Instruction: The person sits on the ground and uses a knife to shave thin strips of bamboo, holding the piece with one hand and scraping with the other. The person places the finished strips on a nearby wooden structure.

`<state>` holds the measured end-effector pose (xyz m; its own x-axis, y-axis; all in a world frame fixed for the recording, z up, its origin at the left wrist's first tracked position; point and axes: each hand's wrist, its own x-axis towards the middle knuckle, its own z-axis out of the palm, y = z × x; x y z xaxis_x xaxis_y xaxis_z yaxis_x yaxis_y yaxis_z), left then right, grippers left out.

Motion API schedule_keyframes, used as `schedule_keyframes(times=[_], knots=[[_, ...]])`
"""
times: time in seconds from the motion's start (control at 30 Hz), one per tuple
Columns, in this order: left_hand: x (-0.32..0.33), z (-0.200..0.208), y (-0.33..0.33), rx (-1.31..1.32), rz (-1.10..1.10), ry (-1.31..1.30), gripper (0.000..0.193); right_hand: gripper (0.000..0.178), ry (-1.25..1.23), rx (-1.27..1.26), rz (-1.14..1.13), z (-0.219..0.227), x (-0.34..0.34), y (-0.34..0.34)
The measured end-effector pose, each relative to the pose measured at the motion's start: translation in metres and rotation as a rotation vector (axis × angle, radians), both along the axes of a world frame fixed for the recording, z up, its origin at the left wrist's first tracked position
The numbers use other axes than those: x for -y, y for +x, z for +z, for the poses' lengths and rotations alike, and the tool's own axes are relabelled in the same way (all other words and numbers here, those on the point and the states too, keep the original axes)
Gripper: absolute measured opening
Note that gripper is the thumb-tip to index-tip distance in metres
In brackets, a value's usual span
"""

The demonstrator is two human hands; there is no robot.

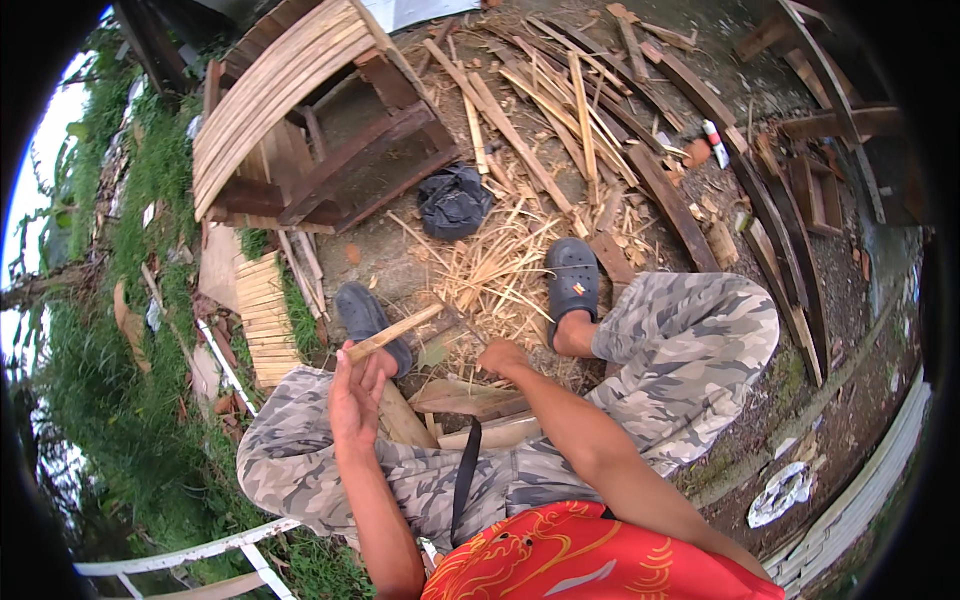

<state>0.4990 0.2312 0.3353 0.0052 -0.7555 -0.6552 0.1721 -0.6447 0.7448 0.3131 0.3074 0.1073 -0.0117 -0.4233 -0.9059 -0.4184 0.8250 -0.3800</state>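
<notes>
Seated low on the dirt ground (pixel 400 250), knees spread, camouflage trousers (pixel 690 340) and a red shirt (pixel 590 560) at the lower edge. Left hand (pixel 355 395) raised in front of the body, fingers curled shut around the lower end of a short wooden stick (pixel 395 333). Stick's long axis slanting up and to the right, away from the palm, free end pointing toward the pile of pale splinters (pixel 495 265) between the feet. Right hand (pixel 503 357) lower and further forward, down near a flat wooden piece (pixel 465 397) lying between the legs; fingers bent, but cannot tell whether anything is gripped or merely touched. Stick just left of and slightly above the right hand, the two hands near each other but apart; left hand alone on the stick.

Dark clogs on both feet, left one (pixel 365 315) just beyond the stick, right one (pixel 573 280) beside the splinters. Black bag (pixel 455 200) further out, a slatted wooden frame (pixel 290 110) beyond on the left, loose planks and laths (pixel 570 110) scattered across the top right. Open room mostly straight ahead over the splinters; thighs closing in on either side, grass (pixel 130 400) along the left edge.
</notes>
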Motion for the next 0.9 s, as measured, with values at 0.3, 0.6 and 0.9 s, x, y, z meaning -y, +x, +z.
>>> schedule_keyframes(times=[0.3, 0.6, 0.9], knots=[[-0.005, -0.015, 0.005, 0.321, -0.061, -0.192, 0.053, 0.049, -0.372, 0.026, -0.076, 0.111, 0.054, -0.006], [-0.026, 0.017, 0.01, 0.436, -0.435, -0.285, 0.031, 0.05, -0.472, -0.145, -0.027, 0.202, 0.03, -0.038], [-0.047, 0.004, -0.008, 0.233, -0.28, -0.34, 0.039, 0.039, -0.569, 0.033, 0.008, 0.205, -0.01, -0.01]])
